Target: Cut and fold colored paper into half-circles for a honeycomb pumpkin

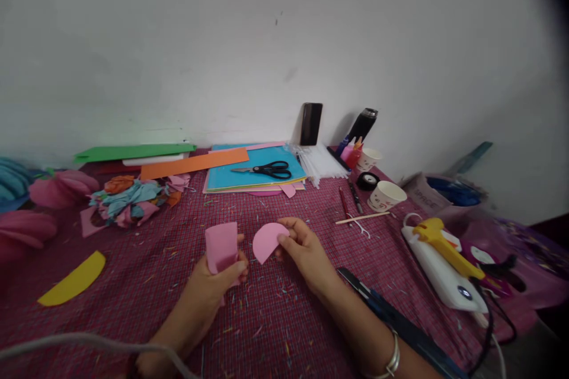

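My left hand (222, 278) is closed around a folded pink paper strip (222, 243), which stands up from the fingers. Just to its right, my right hand (302, 249) pinches a pink paper half-circle (268, 241) between thumb and fingers, with its curved edge towards the upper left. The two pink pieces are apart, both held above the checked tablecloth (267, 331). Part of the strip is hidden behind my left thumb and palm.
Black-handled scissors (267, 170) lie on blue sheets (222, 179) at the back. A yellow paper piece (73, 280) and paper scraps (128, 198) are left. A yellow glue gun (444, 246), paper cup (386, 196) and dark blue long tool (391, 314) are right. A cable (89, 339) crosses the lower left.
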Action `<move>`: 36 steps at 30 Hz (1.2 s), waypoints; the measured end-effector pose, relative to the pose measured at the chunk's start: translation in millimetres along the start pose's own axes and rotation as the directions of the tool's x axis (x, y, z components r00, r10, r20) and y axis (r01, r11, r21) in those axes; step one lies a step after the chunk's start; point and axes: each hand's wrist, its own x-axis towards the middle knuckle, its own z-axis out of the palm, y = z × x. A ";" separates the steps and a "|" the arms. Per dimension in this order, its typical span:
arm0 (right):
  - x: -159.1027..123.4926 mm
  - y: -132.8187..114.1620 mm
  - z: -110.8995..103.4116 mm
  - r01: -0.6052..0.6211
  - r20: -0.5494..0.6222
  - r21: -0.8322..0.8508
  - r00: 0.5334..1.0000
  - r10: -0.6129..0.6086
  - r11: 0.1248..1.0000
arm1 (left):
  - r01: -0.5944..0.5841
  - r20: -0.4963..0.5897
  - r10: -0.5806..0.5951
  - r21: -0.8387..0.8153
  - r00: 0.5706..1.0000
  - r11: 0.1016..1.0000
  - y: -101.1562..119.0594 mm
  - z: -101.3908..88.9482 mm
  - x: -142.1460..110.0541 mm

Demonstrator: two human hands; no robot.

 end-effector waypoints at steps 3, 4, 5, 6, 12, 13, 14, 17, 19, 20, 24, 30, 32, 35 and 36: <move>-5.4 1.3 6.5 -0.021 0.069 0.006 0.997 0.020 1.000 | -0.001 -0.062 0.009 0.124 0.998 0.992 1.8 5.8 -3.7; -6.7 1.6 8.0 -0.026 0.086 0.004 0.996 0.026 1.000 | 0.000 -0.080 0.012 0.147 0.997 0.989 3.4 7.1 -4.8; -7.8 1.8 9.1 -0.032 0.101 0.000 0.994 0.032 0.999 | 0.002 -0.095 0.014 0.172 0.995 0.985 4.9 8.0 -5.8; -8.7 1.8 9.9 -0.038 0.114 -0.007 0.993 0.038 0.999 | 0.006 -0.110 0.017 0.199 0.994 0.980 6.1 8.3 -6.4; -10.6 -0.2 11.1 -0.056 0.164 -0.079 0.984 0.068 0.995 | -0.034 -0.150 0.068 0.220 0.986 0.975 5.5 2.9 -4.9; -10.5 -0.3 11.1 -0.043 0.175 -0.096 0.983 0.059 0.994 | -0.048 -0.149 0.084 0.227 0.985 0.973 5.8 2.3 -4.5; -10.4 0.1 11.2 -0.023 0.188 -0.111 0.981 0.044 0.994 | -0.069 -0.149 0.109 0.251 0.983 0.965 6.7 2.1 -4.4; -10.6 3.6 11.3 0.055 0.230 -0.147 0.973 -0.019 0.988 | -0.171 -0.092 0.218 0.365 0.972 0.915 10.8 2.8 -5.4; -11.2 6.8 11.3 0.127 0.255 -0.221 0.965 -0.068 0.967 | -0.247 0.000 0.268 0.389 0.963 0.887 12.4 3.1 -6.5; -11.7 8.1 11.2 0.170 0.268 -0.283 0.959 -0.092 0.944 | -0.271 0.040 0.277 0.377 0.960 0.886 12.3 2.9 -7.1; -12.3 9.4 9.7 0.310 0.283 -0.515 0.942 -0.183 0.799 | -0.304 0.067 0.299 0.331 0.952 0.893 8.4 1.0 -9.3; -6.2 9.7 5.5 0.338 0.246 -0.628 0.941 -0.233 0.701 | -0.292 -0.142 0.375 0.405 0.916 0.866 4.9 -3.1 -9.3; -4.2 10.7 5.7 0.356 0.267 -0.644 0.934 -0.237 0.677 | -0.212 -0.142 0.266 0.311 0.954 0.927 6.0 -4.5 -7.0; -2.4 11.1 6.4 0.316 0.222 -0.632 0.949 -0.225 0.707 | -0.101 -0.089 0.109 0.089 0.990 0.991 9.8 -4.8 -4.1; -1.5 10.8 5.9 0.279 0.185 -0.611 0.960 -0.210 0.741 | -0.076 -0.073 0.077 0.015 0.994 0.997 11.4 -4.4 -3.5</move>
